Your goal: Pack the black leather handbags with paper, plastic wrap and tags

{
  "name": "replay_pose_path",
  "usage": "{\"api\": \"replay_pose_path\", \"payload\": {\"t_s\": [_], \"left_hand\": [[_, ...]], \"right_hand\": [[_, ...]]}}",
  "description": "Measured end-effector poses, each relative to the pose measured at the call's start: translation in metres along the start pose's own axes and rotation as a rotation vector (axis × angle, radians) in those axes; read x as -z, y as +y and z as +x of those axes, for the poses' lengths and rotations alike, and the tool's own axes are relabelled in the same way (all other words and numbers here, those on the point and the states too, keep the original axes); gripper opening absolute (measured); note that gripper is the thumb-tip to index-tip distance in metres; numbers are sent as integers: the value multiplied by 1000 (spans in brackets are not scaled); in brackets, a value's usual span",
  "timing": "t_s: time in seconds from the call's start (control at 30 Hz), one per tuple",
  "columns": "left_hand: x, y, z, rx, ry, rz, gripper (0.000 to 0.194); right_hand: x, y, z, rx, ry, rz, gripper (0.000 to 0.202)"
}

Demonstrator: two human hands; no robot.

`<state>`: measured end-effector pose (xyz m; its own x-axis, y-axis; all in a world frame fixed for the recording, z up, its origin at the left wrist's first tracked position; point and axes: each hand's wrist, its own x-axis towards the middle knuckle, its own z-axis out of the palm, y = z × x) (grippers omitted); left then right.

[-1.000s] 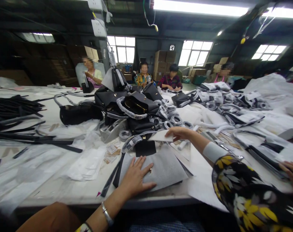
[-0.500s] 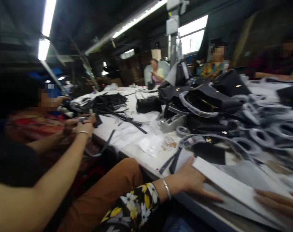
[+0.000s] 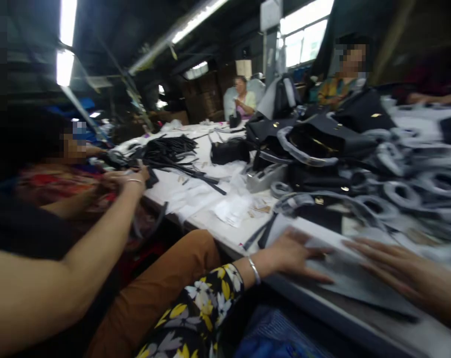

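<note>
My left hand [image 3: 300, 256], with a silver bangle at the wrist and a flowered sleeve, lies with spread fingers on a pale grey sheet-like piece [image 3: 374, 283] near the table's front edge. My right hand [image 3: 400, 271] reaches in from the right, fingers stretched out and resting on the same piece. A whitish band [image 3: 317, 229] runs along its far side, behind both hands. Motion blurs the fingertips, and the hands cover part of the piece. Just behind lies a black bag [image 3: 318, 216] with a plastic-wrapped handle and a gold-coloured fitting.
Black bags [image 3: 315, 144] and plastic-wrapped handles [image 3: 400, 194] are heaped at the right. Black straps [image 3: 169, 151] and white wrapping [image 3: 229, 209] lie on the white table [image 3: 206, 223]. A co-worker's arm [image 3: 99, 238] extends close on my left; other people sit around the table.
My right hand has moved left and up over the pale piece, closer to my left hand. The whitish band, raised before, now lies lower and flatter. My left fingers have spread.
</note>
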<state>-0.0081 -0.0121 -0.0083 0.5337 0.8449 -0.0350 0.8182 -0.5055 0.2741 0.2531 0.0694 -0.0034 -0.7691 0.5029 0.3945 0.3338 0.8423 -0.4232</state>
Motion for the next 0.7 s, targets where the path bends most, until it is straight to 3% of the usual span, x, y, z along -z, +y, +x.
{"api": "replay_pose_path", "payload": {"t_s": [0.1,0.17,0.33,0.53,0.7], "left_hand": [[-14,-7,8,-11,75,16,76],[-22,-13,14,-6,78,-17,78],[-29,-18,14,-53,62,-68,71],[-29,-16,16,-40,85,-77,84],[-24,-16,16,-31,100,-87,90]], "right_hand": [[33,-33,-5,-116,-52,-222,51],[38,-47,4,-103,-73,-241,51],[15,-57,8,-87,-173,-297,48],[-17,-40,-9,-84,-275,-314,48],[-29,-30,-18,-78,-289,-247,51]]}}
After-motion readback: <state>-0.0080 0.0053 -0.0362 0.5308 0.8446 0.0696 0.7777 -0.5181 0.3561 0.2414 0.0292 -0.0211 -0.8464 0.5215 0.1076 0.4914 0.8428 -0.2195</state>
